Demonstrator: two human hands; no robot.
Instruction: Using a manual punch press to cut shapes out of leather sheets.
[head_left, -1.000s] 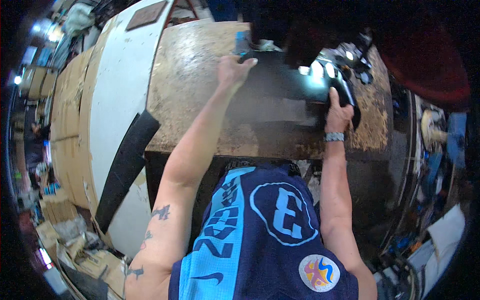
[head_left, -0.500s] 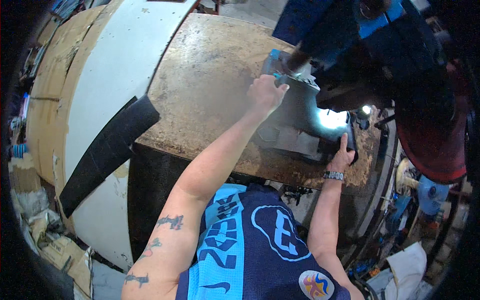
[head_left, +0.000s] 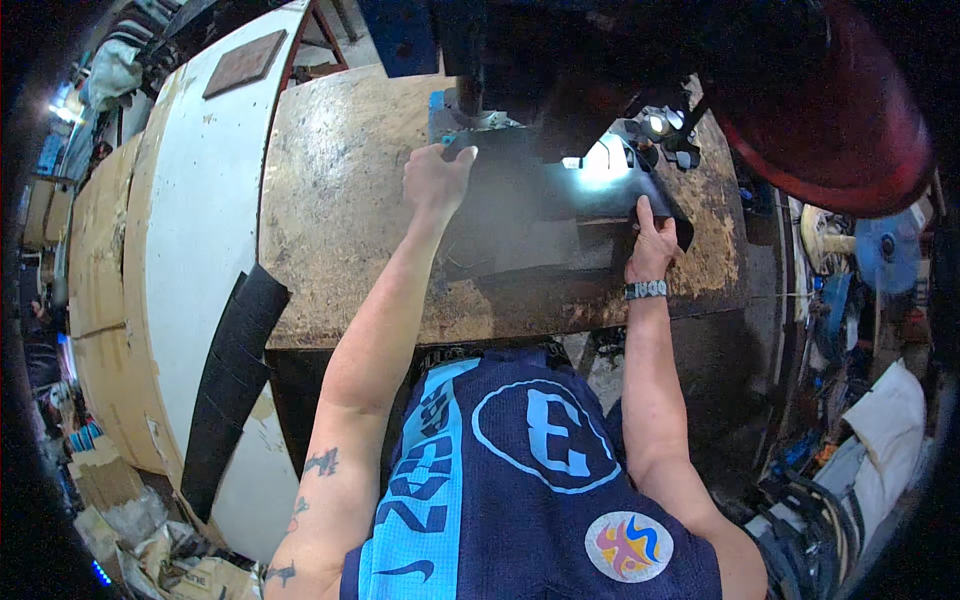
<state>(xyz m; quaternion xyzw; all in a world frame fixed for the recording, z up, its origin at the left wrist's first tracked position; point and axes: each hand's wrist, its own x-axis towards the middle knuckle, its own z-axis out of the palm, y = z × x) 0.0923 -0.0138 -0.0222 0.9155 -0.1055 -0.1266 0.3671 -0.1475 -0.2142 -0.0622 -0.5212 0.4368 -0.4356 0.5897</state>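
Jersey: navy sleeveless top with light-blue side panel (head_left: 540,510), bottom centre.
Loose strip: long, curved black flexible strip (head_left: 232,390), left of centre, over a white flat board (head_left: 200,190).
Right hand (head_left: 652,248): right of centre, grasping the sheet's edge, thumb on top.
Sheet: glossy black flexible sheet (head_left: 602,207), upper right of centre, on a scuffed brown wooden tabletop (head_left: 340,170); white glare on it.
Left hand (head_left: 437,185): upper centre-left, fingers curled; can't tell if they grip anything.
Machine: dark-blue metal body (head_left: 405,38), top centre.
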